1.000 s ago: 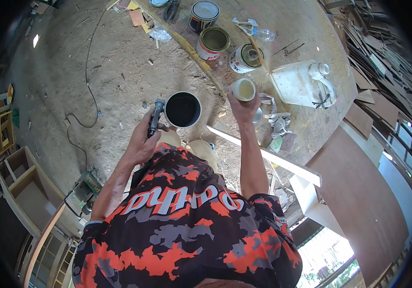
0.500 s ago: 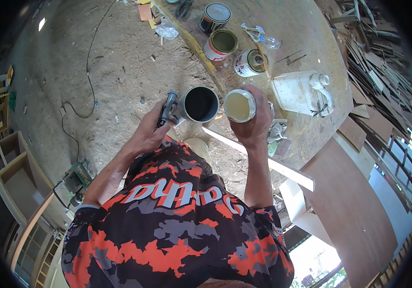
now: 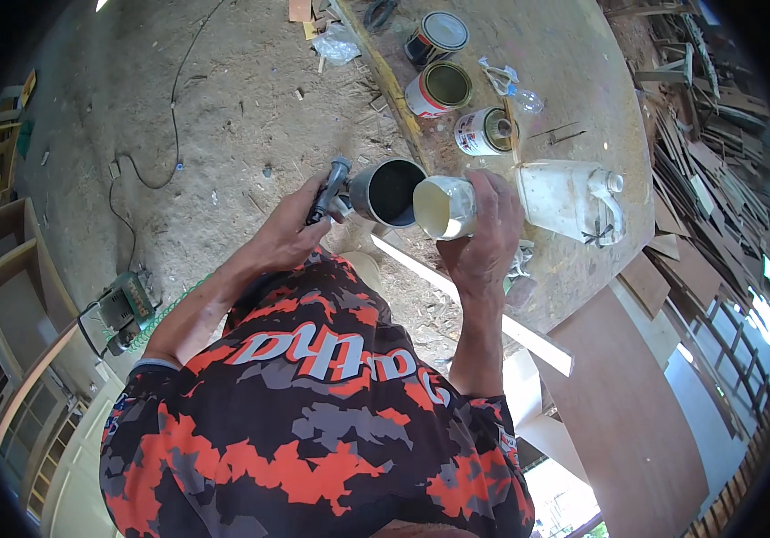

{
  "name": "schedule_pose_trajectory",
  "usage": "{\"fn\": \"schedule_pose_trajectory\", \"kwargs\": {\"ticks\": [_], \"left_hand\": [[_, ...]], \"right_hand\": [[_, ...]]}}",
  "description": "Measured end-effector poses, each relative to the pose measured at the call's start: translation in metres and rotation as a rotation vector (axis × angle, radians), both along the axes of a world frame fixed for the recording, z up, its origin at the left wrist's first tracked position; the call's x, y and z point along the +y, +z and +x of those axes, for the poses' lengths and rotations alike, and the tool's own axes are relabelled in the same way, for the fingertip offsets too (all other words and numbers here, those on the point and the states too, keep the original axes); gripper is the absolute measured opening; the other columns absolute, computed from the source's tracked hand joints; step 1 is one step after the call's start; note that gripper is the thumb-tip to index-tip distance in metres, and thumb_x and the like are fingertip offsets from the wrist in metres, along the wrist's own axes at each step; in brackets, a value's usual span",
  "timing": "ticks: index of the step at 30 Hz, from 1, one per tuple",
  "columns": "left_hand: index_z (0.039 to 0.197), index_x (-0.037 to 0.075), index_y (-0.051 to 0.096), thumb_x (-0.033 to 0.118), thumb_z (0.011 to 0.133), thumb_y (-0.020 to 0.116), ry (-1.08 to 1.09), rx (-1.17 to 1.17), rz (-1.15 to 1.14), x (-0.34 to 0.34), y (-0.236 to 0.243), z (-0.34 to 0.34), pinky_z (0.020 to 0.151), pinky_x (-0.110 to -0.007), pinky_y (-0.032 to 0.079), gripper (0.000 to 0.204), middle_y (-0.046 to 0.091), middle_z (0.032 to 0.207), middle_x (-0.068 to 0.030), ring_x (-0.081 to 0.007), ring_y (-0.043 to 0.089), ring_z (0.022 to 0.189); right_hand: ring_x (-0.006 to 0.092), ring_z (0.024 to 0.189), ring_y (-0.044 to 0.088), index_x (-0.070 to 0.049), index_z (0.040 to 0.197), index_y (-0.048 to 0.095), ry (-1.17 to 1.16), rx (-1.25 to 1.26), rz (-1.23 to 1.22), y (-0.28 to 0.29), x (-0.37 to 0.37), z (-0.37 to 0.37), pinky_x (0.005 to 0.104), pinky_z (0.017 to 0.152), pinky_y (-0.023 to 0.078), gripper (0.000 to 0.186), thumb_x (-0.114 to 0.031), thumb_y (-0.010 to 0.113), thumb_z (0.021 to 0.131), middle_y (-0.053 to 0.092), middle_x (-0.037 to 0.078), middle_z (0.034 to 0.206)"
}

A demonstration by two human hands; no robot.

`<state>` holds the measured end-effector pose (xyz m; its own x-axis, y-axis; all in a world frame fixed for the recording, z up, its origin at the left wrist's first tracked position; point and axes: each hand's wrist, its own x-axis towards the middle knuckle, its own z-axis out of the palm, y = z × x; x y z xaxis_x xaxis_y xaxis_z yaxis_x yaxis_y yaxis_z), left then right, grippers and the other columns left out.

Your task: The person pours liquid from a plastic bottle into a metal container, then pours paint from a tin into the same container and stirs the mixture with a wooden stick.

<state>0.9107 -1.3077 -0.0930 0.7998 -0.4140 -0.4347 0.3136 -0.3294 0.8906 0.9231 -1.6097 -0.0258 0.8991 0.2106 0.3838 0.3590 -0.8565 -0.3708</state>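
My left hand [image 3: 288,235] is closed around the grip of a paint spray gun [image 3: 328,192]. Joined to the gun is a round metal cup [image 3: 363,199], its open mouth upward and its inside dark. In my right hand [image 3: 485,235] is a cut-down clear plastic container [image 3: 458,204] of pale cream liquid. It tilts left, with its rim over the cup's right edge. Whether any liquid is running into the cup cannot be made out. My right fingers wrap the container's far right side.
On the worktable [image 3: 573,99] stand a closed dark can [image 3: 424,48], an open red-and-white can [image 3: 423,97], a smaller white can [image 3: 470,134] and a whitish plastic jug [image 3: 553,199]. A white strip [image 3: 519,334] juts out near my right forearm. A green power tool [image 3: 123,307] lies at left.
My right hand has tipped the container leftward, bringing its rim over the cup. The spray gun and cup have tilted slightly towards it. The whole view has shifted a little.
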Motion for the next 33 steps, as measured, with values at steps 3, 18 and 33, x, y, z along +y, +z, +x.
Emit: {"fn": "schedule_pose_trajectory", "kwargs": {"ticks": [3,18,33], "left_hand": [[0.171,-0.003,0.033,0.003,0.097,0.054,0.004,-0.026,-0.026,0.001,-0.005,-0.001,0.107,-0.04,0.052,0.077,0.075,0.12,-0.0181,-0.0239,0.07,0.112],[0.17,-0.003,0.035,0.006,0.095,0.053,-0.005,-0.044,-0.033,0.004,-0.006,0.001,0.108,-0.041,0.052,0.078,0.076,0.12,-0.0182,-0.0243,0.071,0.113],[0.171,-0.003,0.034,0.004,0.097,0.052,-0.034,-0.047,-0.073,0.008,-0.007,0.0,0.109,-0.043,0.054,0.077,0.066,0.146,-0.0211,-0.0274,0.073,0.119]], "right_hand": [[0.0381,0.127,0.067,-0.007,0.138,0.065,-0.013,0.015,-0.052,0.007,0.004,0.0,0.0524,0.106,0.047,0.071,-0.011,0.091,0.073,0.071,0.015,0.134],[0.0383,0.126,0.068,-0.006,0.136,0.068,-0.016,-0.039,-0.222,0.022,0.008,0.002,0.0517,0.106,0.048,0.068,-0.012,0.094,0.074,0.072,0.016,0.132],[0.0371,0.127,0.068,-0.005,0.135,0.067,-0.026,-0.083,-0.297,0.028,0.009,0.001,0.0515,0.106,0.048,0.066,-0.015,0.095,0.076,0.072,0.014,0.132]]}}
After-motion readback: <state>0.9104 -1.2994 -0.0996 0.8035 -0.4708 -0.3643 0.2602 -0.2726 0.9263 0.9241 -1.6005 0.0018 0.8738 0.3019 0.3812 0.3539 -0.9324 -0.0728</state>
